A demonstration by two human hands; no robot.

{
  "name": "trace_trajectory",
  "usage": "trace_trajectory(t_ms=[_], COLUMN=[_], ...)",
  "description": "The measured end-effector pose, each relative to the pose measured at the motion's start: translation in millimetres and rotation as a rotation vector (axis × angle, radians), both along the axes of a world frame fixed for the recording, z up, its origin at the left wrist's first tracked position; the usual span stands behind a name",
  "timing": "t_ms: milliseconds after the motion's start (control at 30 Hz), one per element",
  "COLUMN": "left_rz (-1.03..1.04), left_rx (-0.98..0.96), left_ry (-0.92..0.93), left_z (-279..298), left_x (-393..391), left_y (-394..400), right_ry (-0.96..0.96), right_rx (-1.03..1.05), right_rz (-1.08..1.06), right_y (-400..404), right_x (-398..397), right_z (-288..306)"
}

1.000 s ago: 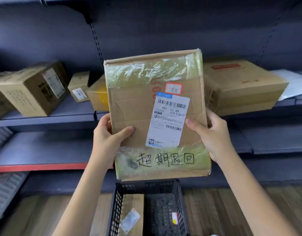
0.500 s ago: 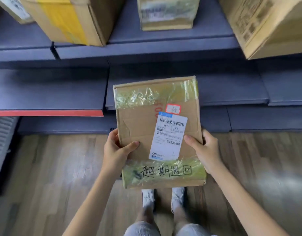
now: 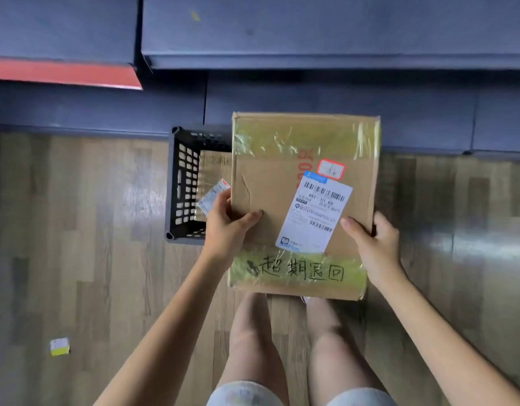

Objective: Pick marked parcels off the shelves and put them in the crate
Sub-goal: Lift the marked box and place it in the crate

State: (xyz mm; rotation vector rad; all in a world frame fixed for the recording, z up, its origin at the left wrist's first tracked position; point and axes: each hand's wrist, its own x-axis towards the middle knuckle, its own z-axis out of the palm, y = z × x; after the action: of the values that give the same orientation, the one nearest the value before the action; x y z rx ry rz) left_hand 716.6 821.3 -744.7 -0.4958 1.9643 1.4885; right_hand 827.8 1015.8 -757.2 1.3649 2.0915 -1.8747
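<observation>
I hold a flat cardboard parcel (image 3: 270,183) level in front of me, with yellow-green tape at both ends, a white barcode label, a small red-edged sticker and black handwriting on the near tape. My left hand (image 3: 226,227) grips its left edge, thumb on top. My right hand (image 3: 376,244) grips its right edge, thumb on top. The black plastic crate (image 3: 182,183) stands on the floor beyond my left hand, its right part hidden behind the parcel. Inside it lies another brown parcel (image 3: 213,168) with a label.
Dark blue shelf boards (image 3: 311,33) run across the top, one with a red front edge (image 3: 62,73) at the left. The floor is wood plank (image 3: 91,259). A small yellow-and-white scrap (image 3: 59,346) lies on it at the lower left. My legs are below the parcel.
The view has tipped down from the shelves to the floor. The parcel, held the same way in both hands, has come down over the crate, which is back in sight.
</observation>
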Motion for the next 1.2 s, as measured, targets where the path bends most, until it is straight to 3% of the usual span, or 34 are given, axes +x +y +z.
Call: trace_trajectory(t_ms=[267,533,767,1200], left_rz=[-0.023,-0.005,-0.169,-0.205], left_rx=[-0.028,-0.099,-0.198,-0.264], left_ry=[-0.034,0.048,0.034,-0.072], left_z=[-108.2,-187.5,-240.4,-302.9], left_x=[-17.8,-42.5,-37.7,-39.7], left_y=[6.1,9.6,13.4,1.7], right_ry=[-0.068,-0.045,-0.230,-0.498], right_rx=[0.023,-0.021,0.002,0.093], right_rz=[0.043,0.079,0.114,0.092], right_y=[9.6,17.4,10.9,-8.2], right_x=[-15.3,-53.7,-45.9,-76.6], right_z=[-101.2,-163.9,-213.6,-274.9])
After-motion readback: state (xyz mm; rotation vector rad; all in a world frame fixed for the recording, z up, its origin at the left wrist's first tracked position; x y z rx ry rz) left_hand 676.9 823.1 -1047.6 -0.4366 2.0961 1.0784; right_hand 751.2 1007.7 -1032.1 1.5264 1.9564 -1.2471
